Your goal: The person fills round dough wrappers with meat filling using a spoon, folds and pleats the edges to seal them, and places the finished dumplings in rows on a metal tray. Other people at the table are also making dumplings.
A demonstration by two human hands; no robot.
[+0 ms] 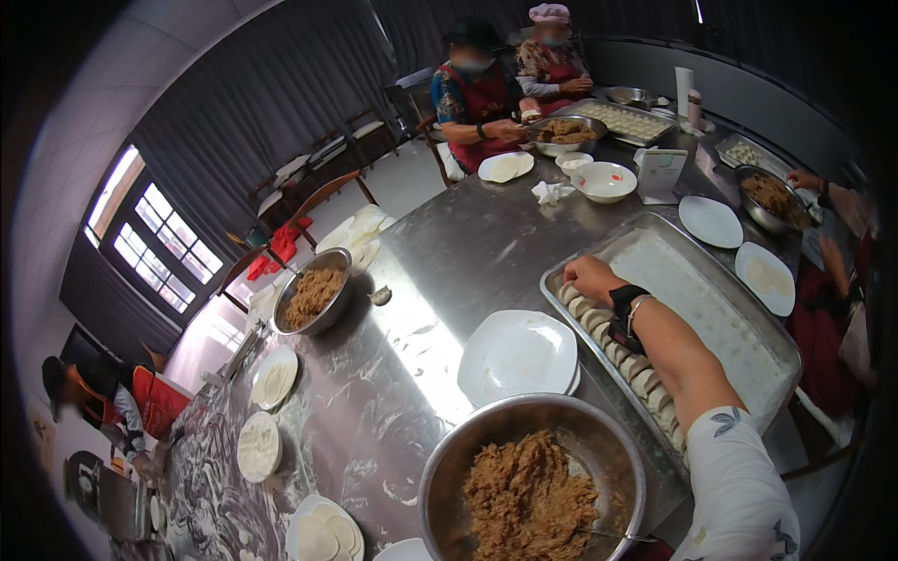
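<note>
My right hand point(593, 278) reaches over a large metal tray point(708, 280) from the lower right. Its fingers are drawn together on the dumpling at the far end of a row, and they partly hide it. The row of folded dumplings point(609, 336) lies along the tray's left side, partly under my forearm. The rest of the tray's floor is bare with a whitish film. My left hand is out of view. Before me stands a steel bowl point(435, 484) of brown minced filling point(530, 491), with a metal utensil handle at its rim. Stacked white plates point(518, 354) sit beyond it.
Dumpling wrappers point(326, 536) lie on plates along the floured steel table point(421, 336). Another filling bowl point(312, 291) and a single dumpling point(380, 295) are at left. Co-workers point(477, 105) sit across the table, at right and at far left. A white bowl point(603, 181) stands beyond the tray.
</note>
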